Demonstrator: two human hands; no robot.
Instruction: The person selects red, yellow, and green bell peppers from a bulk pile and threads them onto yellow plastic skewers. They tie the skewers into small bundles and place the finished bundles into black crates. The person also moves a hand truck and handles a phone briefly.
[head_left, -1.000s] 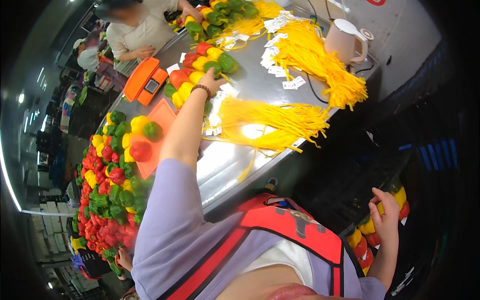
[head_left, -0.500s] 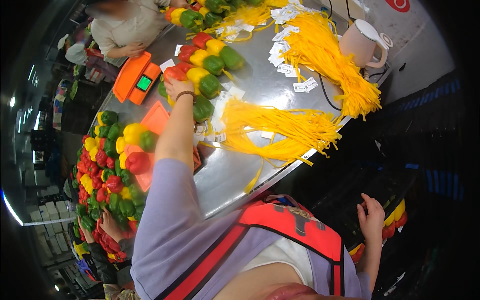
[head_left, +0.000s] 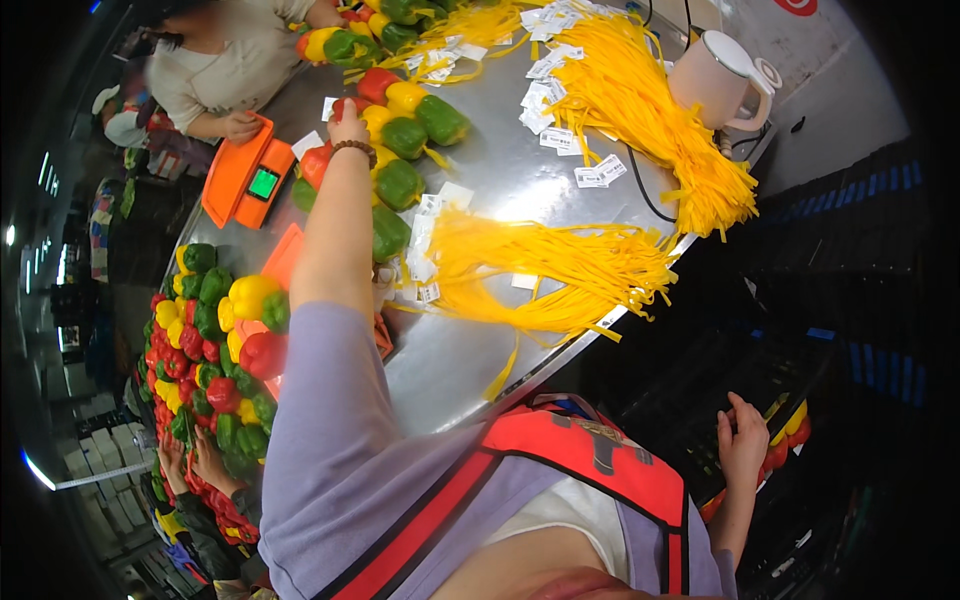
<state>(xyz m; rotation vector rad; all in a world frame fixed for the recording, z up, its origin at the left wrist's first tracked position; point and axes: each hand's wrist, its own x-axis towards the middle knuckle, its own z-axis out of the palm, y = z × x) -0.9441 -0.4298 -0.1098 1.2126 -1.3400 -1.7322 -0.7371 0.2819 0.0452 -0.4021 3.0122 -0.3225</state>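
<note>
My left hand [head_left: 348,128] reaches far across the metal table, its fingers curled over a red bell pepper [head_left: 346,104] at the end of a row. Most of that pepper is hidden under the hand. Beside the wrist lies another red bell pepper [head_left: 316,165]. The rows continue with yellow bell peppers [head_left: 406,97] and green bell peppers [head_left: 441,119], lying in threes. Low on the right, my right hand [head_left: 743,440] hangs off the table with loosely bent fingers apart and nothing in it.
Yellow strips with white labels [head_left: 550,265] lie in bunches on the table [head_left: 450,365]. An orange scale [head_left: 245,175] stands far left, a pale mug [head_left: 712,80] far right. Loose peppers [head_left: 222,395] pile up at left, where another person's hands [head_left: 205,460] work. A person [head_left: 230,70] stands opposite.
My left hand has moved off the nearer red bell pepper, away from me, onto the red one of the row beyond. The view has shifted slightly. My right hand stays about where it was.
</note>
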